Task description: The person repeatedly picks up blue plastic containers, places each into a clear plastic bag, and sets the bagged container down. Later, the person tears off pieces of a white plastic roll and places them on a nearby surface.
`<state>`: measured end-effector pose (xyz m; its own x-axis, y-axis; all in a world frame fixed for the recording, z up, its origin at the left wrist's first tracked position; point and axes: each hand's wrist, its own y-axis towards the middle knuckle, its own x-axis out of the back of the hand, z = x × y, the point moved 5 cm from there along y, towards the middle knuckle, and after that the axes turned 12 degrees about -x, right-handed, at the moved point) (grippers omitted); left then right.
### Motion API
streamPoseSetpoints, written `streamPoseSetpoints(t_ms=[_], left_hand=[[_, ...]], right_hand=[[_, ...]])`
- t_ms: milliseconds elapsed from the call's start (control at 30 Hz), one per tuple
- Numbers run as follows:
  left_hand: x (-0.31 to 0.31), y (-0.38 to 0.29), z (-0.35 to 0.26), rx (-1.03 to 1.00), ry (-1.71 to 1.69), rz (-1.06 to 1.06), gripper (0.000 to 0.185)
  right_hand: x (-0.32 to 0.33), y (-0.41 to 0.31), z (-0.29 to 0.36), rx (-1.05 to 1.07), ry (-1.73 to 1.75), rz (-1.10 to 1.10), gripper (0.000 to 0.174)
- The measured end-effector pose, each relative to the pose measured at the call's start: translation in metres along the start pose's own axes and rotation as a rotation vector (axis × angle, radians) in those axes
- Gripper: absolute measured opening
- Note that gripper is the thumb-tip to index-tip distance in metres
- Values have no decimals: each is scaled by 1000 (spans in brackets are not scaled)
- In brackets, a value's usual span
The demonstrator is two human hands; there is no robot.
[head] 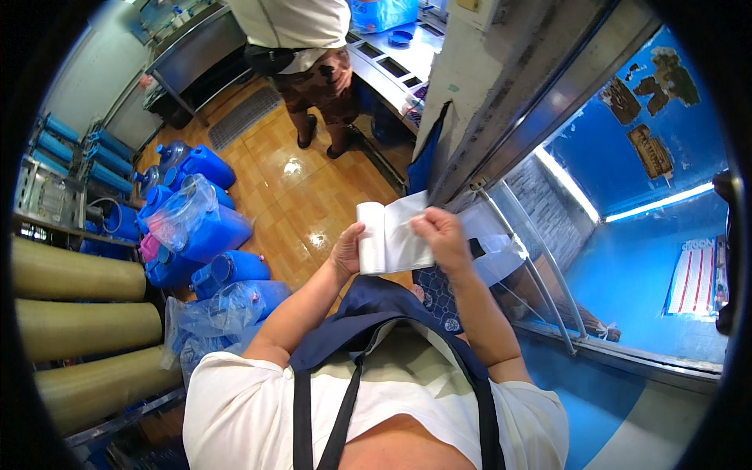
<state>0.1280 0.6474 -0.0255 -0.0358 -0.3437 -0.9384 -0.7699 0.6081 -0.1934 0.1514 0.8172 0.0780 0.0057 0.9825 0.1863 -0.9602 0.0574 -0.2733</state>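
My left hand (348, 249) grips the left side of a white roll of thin plastic film or bags (371, 238), its thumb on the roll's face. A loose, thin white sheet (406, 235) extends from the roll to the right. At the sheet's upper right edge is my right hand (439, 235), its fingers curled and closed on the film; the fingertips are partly hidden. Both hands are in front of my dark blue apron (376, 299), over the tiled floor.
Blue plastic jugs (220, 232), some under clear plastic bags, crowd the floor at left beside large tan cylinders (82, 329). A person (311, 64) stands ahead near a metal counter (382, 59). At right are a metal-framed doorway (511, 117) and a tubular metal rack (543, 282).
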Motion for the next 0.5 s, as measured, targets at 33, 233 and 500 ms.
streamPoseSetpoints(t_ms=[33, 233, 500], left_hand=[[2, -7, -8, -37, -8, 13, 68], [10, -47, -46, -184, 45, 99, 79], [36, -79, -81, -254, 54, 5, 72]], right_hand=[[10, -5, 13, 40, 125, 0, 15], [105, -47, 63, 97, 417, -125, 20], [226, -93, 3, -203, -266, -492, 37]])
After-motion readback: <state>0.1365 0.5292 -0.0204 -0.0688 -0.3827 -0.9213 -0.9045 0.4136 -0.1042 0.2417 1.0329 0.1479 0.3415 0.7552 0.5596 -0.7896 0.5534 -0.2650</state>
